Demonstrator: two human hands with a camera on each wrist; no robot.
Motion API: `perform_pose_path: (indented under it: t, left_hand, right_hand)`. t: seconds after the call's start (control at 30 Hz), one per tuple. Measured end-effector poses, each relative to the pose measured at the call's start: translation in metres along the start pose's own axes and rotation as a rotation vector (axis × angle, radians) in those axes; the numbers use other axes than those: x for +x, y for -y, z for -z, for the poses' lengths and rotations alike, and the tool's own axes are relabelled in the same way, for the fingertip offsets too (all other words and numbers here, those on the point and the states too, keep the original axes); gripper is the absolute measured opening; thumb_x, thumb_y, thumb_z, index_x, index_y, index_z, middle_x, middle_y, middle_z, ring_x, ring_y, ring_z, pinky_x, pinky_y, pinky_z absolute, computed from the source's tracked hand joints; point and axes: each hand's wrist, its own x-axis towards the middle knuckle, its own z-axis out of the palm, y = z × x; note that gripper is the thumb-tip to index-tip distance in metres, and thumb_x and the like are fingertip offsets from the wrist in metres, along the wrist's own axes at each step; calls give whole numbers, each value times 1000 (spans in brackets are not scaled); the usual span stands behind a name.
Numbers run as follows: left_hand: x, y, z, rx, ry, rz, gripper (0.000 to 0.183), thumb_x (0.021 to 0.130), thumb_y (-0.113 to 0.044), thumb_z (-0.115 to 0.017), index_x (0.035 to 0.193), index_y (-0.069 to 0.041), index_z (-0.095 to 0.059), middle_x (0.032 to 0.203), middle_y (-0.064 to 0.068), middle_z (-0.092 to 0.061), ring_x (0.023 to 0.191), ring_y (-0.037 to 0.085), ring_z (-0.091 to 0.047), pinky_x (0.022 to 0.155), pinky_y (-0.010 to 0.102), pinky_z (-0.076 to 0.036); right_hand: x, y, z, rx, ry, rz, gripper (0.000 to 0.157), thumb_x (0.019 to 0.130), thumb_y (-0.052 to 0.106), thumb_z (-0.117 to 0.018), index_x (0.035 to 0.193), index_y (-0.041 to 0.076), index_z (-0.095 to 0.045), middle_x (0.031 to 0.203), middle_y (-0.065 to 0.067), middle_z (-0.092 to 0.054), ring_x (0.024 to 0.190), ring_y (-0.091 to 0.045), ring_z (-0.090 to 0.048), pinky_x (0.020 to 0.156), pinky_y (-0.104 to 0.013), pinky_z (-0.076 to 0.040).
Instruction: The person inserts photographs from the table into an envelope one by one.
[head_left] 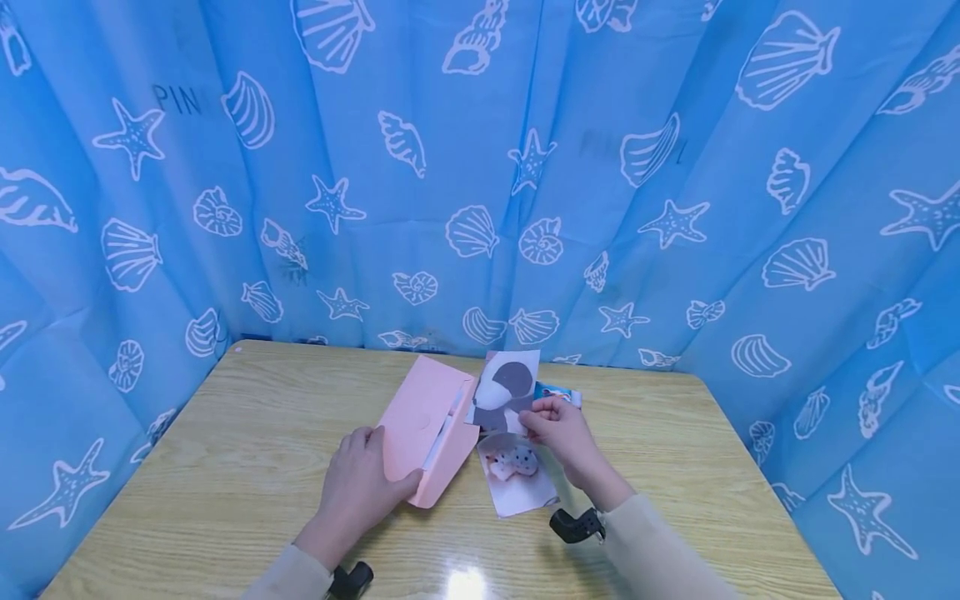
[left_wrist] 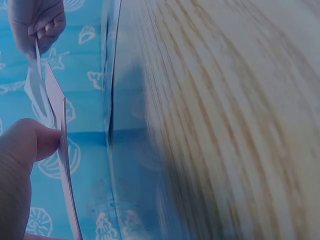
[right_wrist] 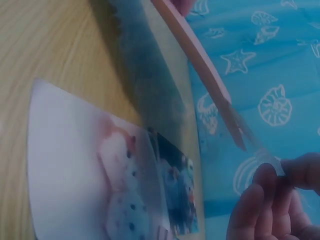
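My left hand (head_left: 358, 479) grips a pink envelope (head_left: 420, 400) by its lower end, thumb over the front edge. The envelope is tilted above the table, and white paper edges show in its open side. Between thumb and fingers, my right hand (head_left: 562, 433) pinches a card (head_left: 502, 383) with a grey and white cartoon figure, right at the envelope's opening. Seen from the right wrist, the envelope (right_wrist: 200, 65) is edge-on, and the card's near corner sits in the fingertips. Below the right hand lies a photo (head_left: 517, 496) of white spotted plush figures.
A blue picture card (head_left: 558, 393) lies behind the right hand, partly covered. The wooden table (head_left: 270, 417) ends at a blue curtain (head_left: 420, 183) with white shells and starfish. Black wrist straps (head_left: 577, 527) sit at both sleeves.
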Motion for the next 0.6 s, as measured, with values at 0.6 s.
perform_pose_path:
  t: [0.6]
  left_hand:
    - [0, -5, 2, 52, -25, 3, 94, 71, -63, -69, 130, 8, -51, 120, 23, -52, 109, 36, -48, 90, 50, -43]
  right_hand:
    - [-17, -1, -32, -105, 3, 57, 14, 86, 7, -66, 90, 0, -54, 68, -9, -61, 61, -18, -64, 61, -39, -55]
